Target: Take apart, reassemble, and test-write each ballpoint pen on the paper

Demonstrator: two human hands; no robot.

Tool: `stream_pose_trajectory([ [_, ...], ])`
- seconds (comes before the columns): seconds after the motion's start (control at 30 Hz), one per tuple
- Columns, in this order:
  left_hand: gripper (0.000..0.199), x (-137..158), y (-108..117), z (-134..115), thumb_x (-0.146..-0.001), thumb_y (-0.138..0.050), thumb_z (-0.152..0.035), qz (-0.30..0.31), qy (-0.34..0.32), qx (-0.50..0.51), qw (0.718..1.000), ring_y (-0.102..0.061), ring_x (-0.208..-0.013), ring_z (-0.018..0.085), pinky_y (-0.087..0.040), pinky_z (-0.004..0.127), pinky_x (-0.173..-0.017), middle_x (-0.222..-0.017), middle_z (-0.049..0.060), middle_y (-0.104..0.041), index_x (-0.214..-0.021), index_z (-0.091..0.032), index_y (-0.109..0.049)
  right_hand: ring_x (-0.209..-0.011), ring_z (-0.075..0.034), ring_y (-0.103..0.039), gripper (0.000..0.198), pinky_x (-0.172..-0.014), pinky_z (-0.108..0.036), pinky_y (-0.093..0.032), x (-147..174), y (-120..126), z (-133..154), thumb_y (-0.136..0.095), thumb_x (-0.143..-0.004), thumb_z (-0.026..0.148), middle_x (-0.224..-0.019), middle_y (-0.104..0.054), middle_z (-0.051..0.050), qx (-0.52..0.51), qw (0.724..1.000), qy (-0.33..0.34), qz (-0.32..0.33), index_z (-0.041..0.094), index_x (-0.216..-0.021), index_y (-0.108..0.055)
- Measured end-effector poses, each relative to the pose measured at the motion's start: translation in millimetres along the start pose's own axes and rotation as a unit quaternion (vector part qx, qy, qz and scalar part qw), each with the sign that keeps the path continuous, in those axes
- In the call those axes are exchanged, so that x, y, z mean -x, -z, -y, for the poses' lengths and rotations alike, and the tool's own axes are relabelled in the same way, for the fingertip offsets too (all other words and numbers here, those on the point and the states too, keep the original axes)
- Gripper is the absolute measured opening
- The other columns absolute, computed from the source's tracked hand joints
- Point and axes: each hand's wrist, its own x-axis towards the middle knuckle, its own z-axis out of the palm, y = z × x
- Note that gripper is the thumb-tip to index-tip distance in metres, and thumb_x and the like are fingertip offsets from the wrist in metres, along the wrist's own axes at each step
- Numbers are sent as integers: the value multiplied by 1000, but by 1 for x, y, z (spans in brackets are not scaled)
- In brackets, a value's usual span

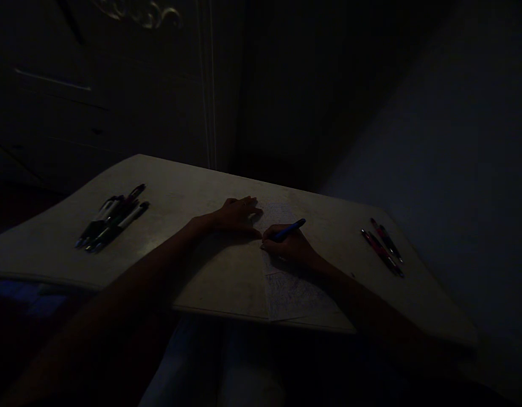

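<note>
A sheet of paper [292, 297] covered with scribbled marks lies on the pale table [220, 282], reaching its front edge. My right hand [292, 247] is closed around a blue pen [292, 228], its lower end hidden by the fingers over the paper. Beside it, my left hand [239, 216] lies flat with fingers spread, the fingertips at the sheet's left edge. A ring-like glint shows on one of its fingers. The scene is very dark, so the marks cannot be read.
A bunch of several pens [112, 217] lies on the table's left part. On the right are a few more pens [382, 249], some red. Behind the table stands a panelled piece of furniture [159, 85]; a bluish wall [447, 169] borders the right side.
</note>
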Motion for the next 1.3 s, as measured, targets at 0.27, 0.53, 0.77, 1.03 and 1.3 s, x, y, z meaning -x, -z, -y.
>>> stream_pose_trajectory([
  [0.27, 81, 1, 0, -2, -80, -62, -66, 3, 5, -10, 1000, -19, -155, 34, -13, 54, -123, -169, 12, -22, -149, -28, -47, -67, -16, -60, 8, -65, -29, -46, -1, -1, -4, -69, -70, 26, -72, -69, -1, -3, 1000, 9, -3, 19, -74, -71],
  [0.53, 82, 2, 2, -2, -79, -62, -67, 10, 5, -9, 1000, -18, -154, 36, -12, 54, -124, -169, 10, -24, -149, -28, -46, -65, -16, -59, 8, -64, -30, -45, -1, -2, -7, -68, -69, 26, -69, -67, -1, -3, 1000, 3, 6, 20, -73, -70],
  [0.77, 83, 1, 1, -1, -80, -61, -66, 11, 0, -16, 1000, -19, -154, 39, -13, 55, -123, -168, 13, -23, -150, -24, -46, -64, -15, -58, 7, -63, -29, -45, 1, 0, -1, -69, -68, 26, -68, -67, 0, -17, 1000, 0, 19, 20, -71, -71],
  [1.03, 84, 0, 0, 1, -80, -60, -70, 8, -2, -17, 1000, -19, -154, 37, -13, 56, -122, -168, 13, -23, -150, -26, -46, -61, -14, -57, 8, -60, -28, -44, 0, 1, -4, -70, -67, 26, -65, -65, 0, -24, 999, -15, 31, 19, -71, -71],
  [1.3, 85, 0, 0, -1, -81, -62, -67, 6, 0, -21, 1000, -18, -154, 38, -13, 55, -122, -168, 14, -23, -151, -23, -46, -62, -15, -57, 8, -60, -28, -45, 0, 1, -5, -72, -66, 26, -65, -66, 0, -25, 999, 0, 47, 19, -70, -72],
])
